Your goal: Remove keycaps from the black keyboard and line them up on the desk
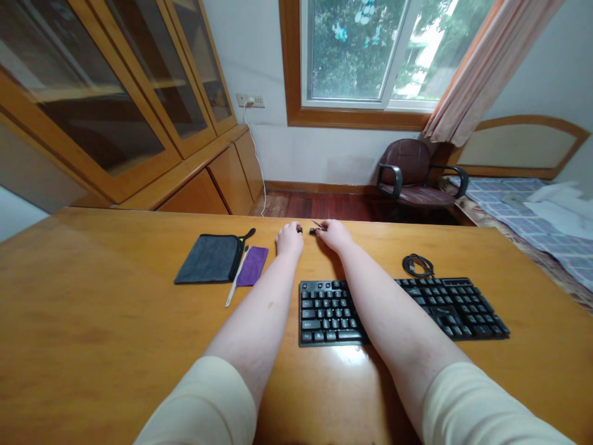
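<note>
Nearest the camera, on the near side of the keyboard (445, 310), pale sleeves (204, 405); out of these, bare forearms (259, 315), stretched to beyond the keyboard's left part, the right one covering some of its keys (334, 323). Holding, by the look of it, a small black block (299, 230) in the curled left hand (289, 240), beyond the keyboard's left corner; apparently pinching a slim pointed item (317, 224) in the right hand (336, 236), beyond the keyboard's left half; also at that hand, a dark piece (313, 231), either pinched or merely touched, impossible to tell which.

Judged to be partway through some close handwork; done, as far as visible: both small things at the hands, well apart from the keyboard; not yet done: letting go of the block, or closing the gap between block and piece. On the keyboard, keys in place wherever clear enough to make out; under the right forearm, cannot tell.

Left of the keyboard, untouched on the surface (115, 321), a purple cloth (252, 267), a toothbrush (238, 278) along its edge and, farther out, a dark grey cloth (208, 258); just beyond the keyboard's right half, a coiled cable (424, 269), likewise untouched.
</note>
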`<state>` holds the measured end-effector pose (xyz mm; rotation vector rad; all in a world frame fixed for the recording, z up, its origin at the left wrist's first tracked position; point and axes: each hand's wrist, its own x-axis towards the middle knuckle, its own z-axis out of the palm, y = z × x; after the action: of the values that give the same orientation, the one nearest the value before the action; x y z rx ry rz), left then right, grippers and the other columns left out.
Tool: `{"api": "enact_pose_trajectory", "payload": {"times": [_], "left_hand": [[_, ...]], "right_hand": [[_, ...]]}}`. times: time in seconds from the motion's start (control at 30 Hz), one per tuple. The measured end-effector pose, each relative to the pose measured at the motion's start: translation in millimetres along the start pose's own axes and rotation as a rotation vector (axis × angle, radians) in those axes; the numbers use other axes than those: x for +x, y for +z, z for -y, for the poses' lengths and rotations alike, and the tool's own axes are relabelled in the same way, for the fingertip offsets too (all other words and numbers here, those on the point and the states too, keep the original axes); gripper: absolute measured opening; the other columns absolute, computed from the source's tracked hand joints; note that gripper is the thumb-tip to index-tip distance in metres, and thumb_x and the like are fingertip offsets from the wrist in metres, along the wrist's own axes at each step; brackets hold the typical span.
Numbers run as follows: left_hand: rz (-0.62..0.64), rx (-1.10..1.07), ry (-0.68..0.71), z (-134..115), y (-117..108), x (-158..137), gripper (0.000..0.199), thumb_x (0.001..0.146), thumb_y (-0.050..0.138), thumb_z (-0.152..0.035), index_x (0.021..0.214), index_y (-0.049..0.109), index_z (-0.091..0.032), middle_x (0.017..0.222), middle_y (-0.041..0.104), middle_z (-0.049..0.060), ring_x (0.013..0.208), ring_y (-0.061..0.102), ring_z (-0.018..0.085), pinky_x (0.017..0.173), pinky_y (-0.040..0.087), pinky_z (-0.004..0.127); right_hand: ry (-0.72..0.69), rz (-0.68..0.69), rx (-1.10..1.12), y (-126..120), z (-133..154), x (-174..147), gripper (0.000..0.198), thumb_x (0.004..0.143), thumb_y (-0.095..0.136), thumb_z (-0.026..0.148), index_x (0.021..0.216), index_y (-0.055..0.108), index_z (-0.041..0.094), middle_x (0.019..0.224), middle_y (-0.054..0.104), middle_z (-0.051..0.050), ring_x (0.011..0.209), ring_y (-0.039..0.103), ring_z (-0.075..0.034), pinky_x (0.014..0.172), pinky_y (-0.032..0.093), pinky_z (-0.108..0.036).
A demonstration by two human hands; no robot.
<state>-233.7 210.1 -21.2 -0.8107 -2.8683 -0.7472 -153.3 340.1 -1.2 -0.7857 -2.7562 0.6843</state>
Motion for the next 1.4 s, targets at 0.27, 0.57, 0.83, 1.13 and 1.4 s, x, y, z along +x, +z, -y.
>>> {"api": "enact_pose_trajectory", "payload": {"times": [0.27, 0.57, 0.83, 1.13, 1.4], "left_hand": [[-0.002, -0.002, 0.007, -1.0, -1.4, -1.7, 0.027, 0.083, 0.050, -0.022, 0.109, 0.053, -0.029, 0.113, 0.059, 0.006, 0.106, 0.052, 0.024, 0.088, 0.040, 0.034], [-0.001, -0.018, -0.004, -1.1, -1.1, -1.7, 0.026, 0.083, 0.051, -0.022, 0.108, 0.054, -0.029, 0.113, 0.058, 0.006, 0.107, 0.052, 0.023, 0.089, 0.039, 0.034], [-0.009, -0.045, -0.014, -0.7, -0.2, -1.0, 0.025, 0.083, 0.050, -0.023, 0.106, 0.055, -0.029, 0.112, 0.059, 0.006, 0.106, 0.052, 0.024, 0.089, 0.039, 0.035], [-0.029, -0.150, -0.064, -1.2, -0.4, -0.9, 0.026, 0.081, 0.052, -0.025, 0.107, 0.056, -0.026, 0.112, 0.060, 0.007, 0.107, 0.053, 0.023, 0.091, 0.039, 0.033], [-0.173, -0.437, -0.145, 13.1, 1.2, 7.7, 0.021, 0.083, 0.046, -0.025, 0.101, 0.057, -0.020, 0.102, 0.064, 0.006, 0.092, 0.061, 0.015, 0.082, 0.044, 0.024]], "right_hand": [[-0.006, 0.007, -0.021, 2.5, -1.5, 1.7, 0.024, 0.077, 0.060, 0.031, 0.098, 0.065, 0.022, 0.101, 0.066, -0.007, 0.088, 0.059, -0.018, 0.072, 0.042, -0.025], [0.011, 0.020, -0.029, 3.6, -0.7, 2.4, 0.020, 0.078, 0.060, 0.031, 0.095, 0.065, 0.022, 0.097, 0.067, -0.007, 0.085, 0.060, -0.018, 0.071, 0.043, -0.024], [0.005, 0.016, -0.028, 2.9, -0.6, 1.7, 0.019, 0.077, 0.060, 0.030, 0.093, 0.065, 0.021, 0.094, 0.067, -0.006, 0.085, 0.060, -0.018, 0.070, 0.042, -0.024], [0.007, -0.003, 0.003, 3.2, -0.3, 2.0, 0.025, 0.077, 0.061, 0.031, 0.099, 0.065, 0.021, 0.096, 0.068, -0.006, 0.087, 0.061, -0.018, 0.073, 0.043, -0.025], [-0.065, -0.353, 0.206, -31.4, 11.3, -13.3, 0.038, 0.090, 0.039, 0.043, 0.088, 0.067, 0.017, 0.089, 0.066, -0.008, 0.088, 0.058, -0.018, 0.078, 0.042, -0.026]]}}
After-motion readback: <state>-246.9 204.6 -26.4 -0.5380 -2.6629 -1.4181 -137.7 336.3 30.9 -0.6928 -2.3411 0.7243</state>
